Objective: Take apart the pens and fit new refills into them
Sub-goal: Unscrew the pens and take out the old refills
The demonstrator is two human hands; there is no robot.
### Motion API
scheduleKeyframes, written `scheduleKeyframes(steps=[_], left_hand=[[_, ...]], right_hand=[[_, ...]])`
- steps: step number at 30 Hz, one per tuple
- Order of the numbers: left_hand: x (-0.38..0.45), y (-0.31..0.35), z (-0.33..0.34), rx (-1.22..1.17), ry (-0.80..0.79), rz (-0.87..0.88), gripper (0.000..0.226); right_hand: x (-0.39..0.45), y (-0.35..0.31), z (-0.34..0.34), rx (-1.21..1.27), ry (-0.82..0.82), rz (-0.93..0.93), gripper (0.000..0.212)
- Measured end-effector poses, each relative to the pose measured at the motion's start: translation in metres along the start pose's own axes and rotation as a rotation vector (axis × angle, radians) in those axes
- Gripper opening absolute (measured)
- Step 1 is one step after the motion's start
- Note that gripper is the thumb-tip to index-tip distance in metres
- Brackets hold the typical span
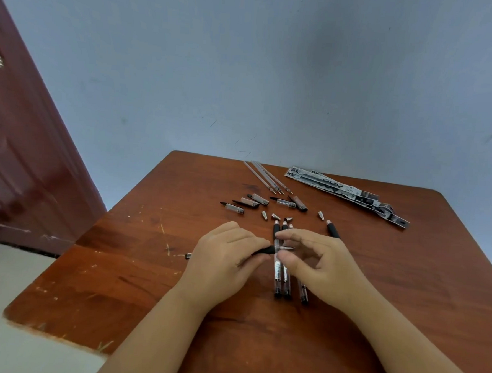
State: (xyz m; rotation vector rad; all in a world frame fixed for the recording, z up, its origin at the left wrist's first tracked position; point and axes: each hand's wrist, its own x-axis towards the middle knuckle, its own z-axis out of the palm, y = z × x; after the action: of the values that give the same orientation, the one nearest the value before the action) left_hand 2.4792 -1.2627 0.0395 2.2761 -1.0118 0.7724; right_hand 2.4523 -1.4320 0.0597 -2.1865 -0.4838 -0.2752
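Note:
My left hand (225, 251) grips a pen (268, 249) by its black grip, the pen lying sideways just above the table. My right hand (312, 256) pinches the metal tip end of that pen between thumb and forefinger. Under the hands lie several clear pen barrels (279, 275) side by side, black ends towards me. One more barrel with a black grip (333, 229) lies partly behind my right hand. Several refills (264, 177) lie at the far side. Small metal tip cones (276, 216) and several pen caps (235, 207) are scattered past the hands.
The wooden table (147, 281) is scratched on its left part. Printed paper refill packets (348, 192) lie at the far right. A small pen part (188, 255) sits left of my left hand. A dark red door (19, 158) stands at the left.

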Motion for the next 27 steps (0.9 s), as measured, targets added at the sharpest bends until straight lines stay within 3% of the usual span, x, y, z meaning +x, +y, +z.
scheduleKeyframes(steps=[5, 8, 18, 21, 23, 27], left_hand=[[0.0, 0.001, -0.001, 0.002, -0.004, -0.01, 0.024], [0.001, 0.001, -0.002, 0.013, -0.009, -0.023, 0.024], [0.001, 0.0, -0.003, 0.019, -0.024, -0.066, 0.026], [0.001, -0.003, -0.008, 0.051, 0.019, -0.162, 0.027], [0.002, -0.005, -0.012, 0.123, 0.054, -0.263, 0.018], [0.004, -0.01, -0.015, 0.172, 0.01, -0.545, 0.015]], right_hand=[[0.0, 0.0, 0.004, -0.056, 0.083, -0.06, 0.043], [0.0, 0.003, 0.002, -0.08, 0.083, -0.059, 0.024], [0.0, 0.001, -0.001, -0.147, 0.112, -0.073, 0.022], [0.0, 0.005, -0.005, -0.153, 0.241, -0.075, 0.012], [0.001, 0.007, -0.008, -0.18, 0.3, -0.051, 0.017], [0.01, 0.002, -0.008, -0.2, 0.253, 0.055, 0.021]])
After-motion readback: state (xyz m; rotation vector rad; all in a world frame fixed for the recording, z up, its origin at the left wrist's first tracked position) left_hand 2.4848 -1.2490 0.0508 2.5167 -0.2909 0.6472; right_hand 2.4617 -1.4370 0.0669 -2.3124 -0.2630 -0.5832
